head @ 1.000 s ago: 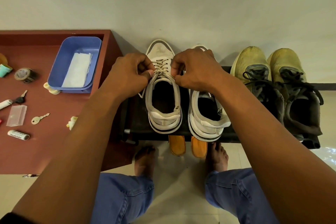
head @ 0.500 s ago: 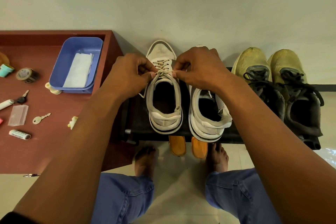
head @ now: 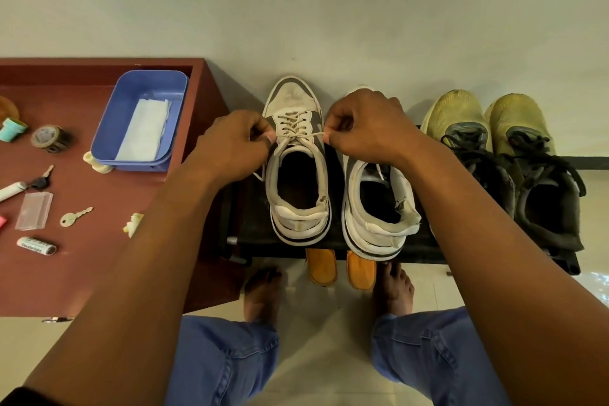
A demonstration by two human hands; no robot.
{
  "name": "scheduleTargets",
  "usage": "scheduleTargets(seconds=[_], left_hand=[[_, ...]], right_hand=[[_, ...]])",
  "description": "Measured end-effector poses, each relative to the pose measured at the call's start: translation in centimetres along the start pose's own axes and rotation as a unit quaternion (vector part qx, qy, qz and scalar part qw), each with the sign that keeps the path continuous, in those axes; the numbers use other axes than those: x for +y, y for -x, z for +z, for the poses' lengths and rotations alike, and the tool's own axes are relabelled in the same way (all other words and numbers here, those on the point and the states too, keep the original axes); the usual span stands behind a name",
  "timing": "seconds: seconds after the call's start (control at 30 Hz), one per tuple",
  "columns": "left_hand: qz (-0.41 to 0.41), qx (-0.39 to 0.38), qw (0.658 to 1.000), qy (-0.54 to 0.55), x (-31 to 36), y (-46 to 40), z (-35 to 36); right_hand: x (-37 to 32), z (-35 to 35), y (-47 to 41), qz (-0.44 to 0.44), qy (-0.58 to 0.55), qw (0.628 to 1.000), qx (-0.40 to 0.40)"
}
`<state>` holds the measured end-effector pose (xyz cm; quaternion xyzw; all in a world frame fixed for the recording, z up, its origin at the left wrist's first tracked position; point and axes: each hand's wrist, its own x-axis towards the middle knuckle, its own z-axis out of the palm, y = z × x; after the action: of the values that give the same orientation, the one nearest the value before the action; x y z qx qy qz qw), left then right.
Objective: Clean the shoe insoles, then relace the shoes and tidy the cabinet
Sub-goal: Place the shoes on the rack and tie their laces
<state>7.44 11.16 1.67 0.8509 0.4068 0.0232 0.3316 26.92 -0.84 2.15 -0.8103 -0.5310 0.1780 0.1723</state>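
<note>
White sneaker lace pulled taut by both hands

Red-brown tabletop (head: 99, 273) fills the left side, against the wall. Black rack (head: 329, 245) sits right of it, carrying four shoes, heels toward the person. Yellow-black pair (head: 501, 155) at the rack's right end. White-grey pair in the middle: left sneaker (head: 296, 175) and right sneaker (head: 375, 208), touching side by side. Orange soles (head: 339, 269) poke out under the rack edge, between two bare feet.

Blue tray (head: 108, 142) on the tabletop near the rack, white cloth (head: 145, 130) lying inside. Left hand (head: 230, 145) pinches one lace end at the left sneaker's top eyelets, fingers curled. Right hand (head: 365, 125) pinches the other end, covering the right sneaker's toe. Lace (head: 298, 135) stretched straight between them across the tongue.

Small stuff on the tabletop: tape roll (head: 51, 138), clear box (head: 34, 209), two keys (head: 75, 216), battery (head: 36, 245).
</note>
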Motion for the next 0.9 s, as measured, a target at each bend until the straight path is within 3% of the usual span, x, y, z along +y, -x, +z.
scheduleTargets(seconds=[0.1,0.2,0.3,0.47,0.57,0.73,0.9], left_hand=[[-0.019,0.0,0.997,0.078,0.3,0.3,-0.1],[-0.034,0.052,0.981,0.182,1.1,0.6,0.1],[-0.067,0.09,0.945,0.307,1.8,0.5,0.2],[-0.101,0.07,0.886,0.447,1.6,0.3,0.6],[-0.105,0.071,0.855,0.503,1.9,0.4,1.2],[-0.109,0.11,0.871,0.466,2.3,0.1,1.8],[-0.097,0.147,0.9,0.399,2.4,0.2,2.0]], right_hand=[[0.0,-0.5,0.1,-0.004,-0.116,0.993,-0.016],[-0.2,-0.9,0.1,-0.004,-0.22,0.975,-0.029],[-0.7,-0.9,0.0,0.001,-0.298,0.954,-0.027],[-1.7,-0.9,-0.1,0.014,-0.398,0.916,-0.057],[-2.4,0.0,-0.1,0.046,-0.429,0.902,-0.02],[-2.8,1.2,-0.5,0.055,-0.392,0.918,0.035],[-2.8,0.7,-0.3,0.057,-0.363,0.93,0.023]])
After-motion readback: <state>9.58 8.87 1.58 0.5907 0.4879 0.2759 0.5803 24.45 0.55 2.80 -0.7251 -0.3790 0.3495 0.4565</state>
